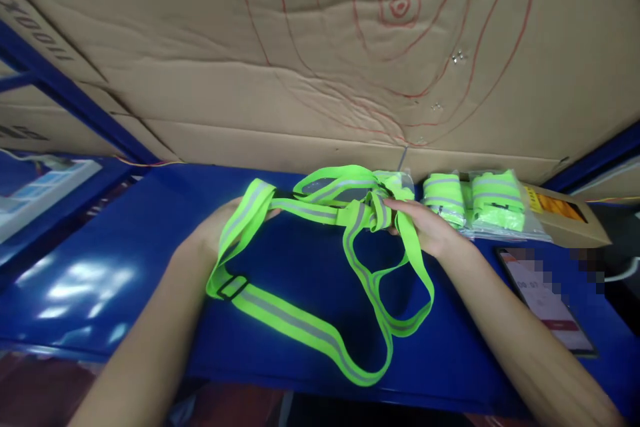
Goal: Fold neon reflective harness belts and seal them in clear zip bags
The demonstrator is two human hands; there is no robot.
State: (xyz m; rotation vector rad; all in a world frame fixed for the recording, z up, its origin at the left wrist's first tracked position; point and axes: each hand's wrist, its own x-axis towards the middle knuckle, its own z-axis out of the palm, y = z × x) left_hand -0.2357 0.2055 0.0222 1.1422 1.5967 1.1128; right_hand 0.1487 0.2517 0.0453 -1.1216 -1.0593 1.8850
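Observation:
Neon-green reflective straps (300,313) with a grey stripe hang in loops between my two hands over the blue table. My left hand (223,223) is closed around one strap on the left; the green band covers most of its fingers. Just below that hand, a black slide buckle (233,287) sits on the strap. My right hand (413,217) pinches a bunched part of the same straps, with loops dangling under it. Behind the bunch, at the back of the table, some clear plastic shows.
Rolled green straps in clear bags (495,200) lie at the back right, beside a brown box (575,220). A phone (545,300) lies near my right forearm. Behind the blue table (125,267) stands cardboard (200,100) with red rings. A white object (50,193) is at the left.

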